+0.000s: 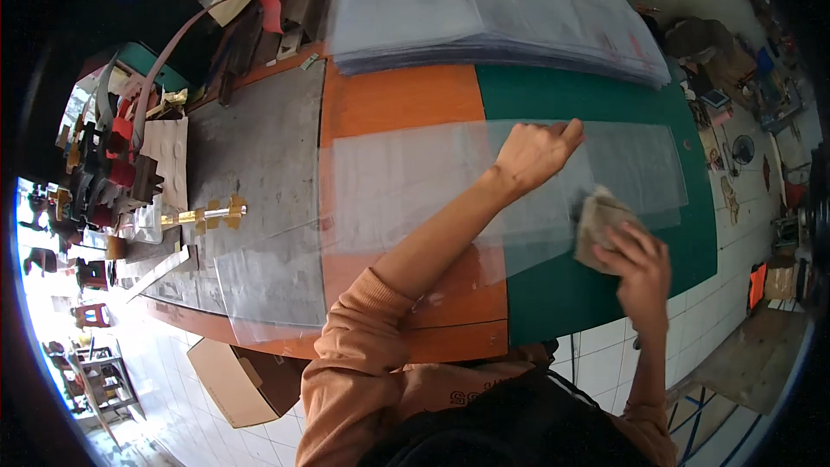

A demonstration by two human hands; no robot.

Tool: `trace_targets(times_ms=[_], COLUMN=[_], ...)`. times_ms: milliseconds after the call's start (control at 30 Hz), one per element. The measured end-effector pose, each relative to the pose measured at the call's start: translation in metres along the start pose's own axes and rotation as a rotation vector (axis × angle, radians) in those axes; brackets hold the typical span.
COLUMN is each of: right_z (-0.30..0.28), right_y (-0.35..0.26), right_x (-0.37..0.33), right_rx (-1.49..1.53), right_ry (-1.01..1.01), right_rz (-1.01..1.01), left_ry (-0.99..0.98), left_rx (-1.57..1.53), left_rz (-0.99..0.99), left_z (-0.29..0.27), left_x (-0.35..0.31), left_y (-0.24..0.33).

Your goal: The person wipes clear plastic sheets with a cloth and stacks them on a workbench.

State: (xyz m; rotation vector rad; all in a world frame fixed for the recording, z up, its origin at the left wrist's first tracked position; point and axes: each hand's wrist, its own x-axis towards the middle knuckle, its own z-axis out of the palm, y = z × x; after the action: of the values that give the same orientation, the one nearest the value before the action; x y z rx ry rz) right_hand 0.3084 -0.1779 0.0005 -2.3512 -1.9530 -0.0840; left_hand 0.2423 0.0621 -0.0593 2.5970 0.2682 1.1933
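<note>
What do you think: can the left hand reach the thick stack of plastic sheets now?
Probably yes: only the flat sheet and some green tabletop seem to lie between the left hand and the stack.

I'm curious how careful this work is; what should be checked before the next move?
1. Beige folded cloth in the right hand: ok.
2. Long, clear plastic sheet lying across the orange and green tabletop: ok.
3. Curled left hand gripping anything: cannot tell.
4. Thick stack of translucent plastic sheets apart from the cloth: ok, at the tabletop's far side.
5. Smaller clear plastic piece fully on the table: not ok, overhanging the near edge.
</note>
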Motion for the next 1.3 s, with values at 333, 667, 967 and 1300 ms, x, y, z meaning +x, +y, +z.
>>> trace_targets(times_ms=[333, 667, 967, 1300], right_z=[-0.039, -0.078, -0.131, -0.021], right_y=[-0.012, 0.084, 0.231, 0.251], right_x=[0.097, 0.137, 0.198, 0.252], right_rx=[0.764, 1.162, 1.077, 1.010], right_ry=[0.104, 0.118, 0.566, 0.508], right_rz=[-0.018, 0.253, 0.122, 0.323], left_ry=[-0.082, -0.894, -0.182, 0.305], left_rx=[-0.127, -0.289, 0.424, 0.417], left_rz=[0.036, -0.571, -0.479, -0.115], left_z=[-0.041, -0.260, -0.310, -0.199], left_x=[0.021, -0.095, -0.029, -0.033], left_y=[0.035, -0.033, -0.076, -0.177])
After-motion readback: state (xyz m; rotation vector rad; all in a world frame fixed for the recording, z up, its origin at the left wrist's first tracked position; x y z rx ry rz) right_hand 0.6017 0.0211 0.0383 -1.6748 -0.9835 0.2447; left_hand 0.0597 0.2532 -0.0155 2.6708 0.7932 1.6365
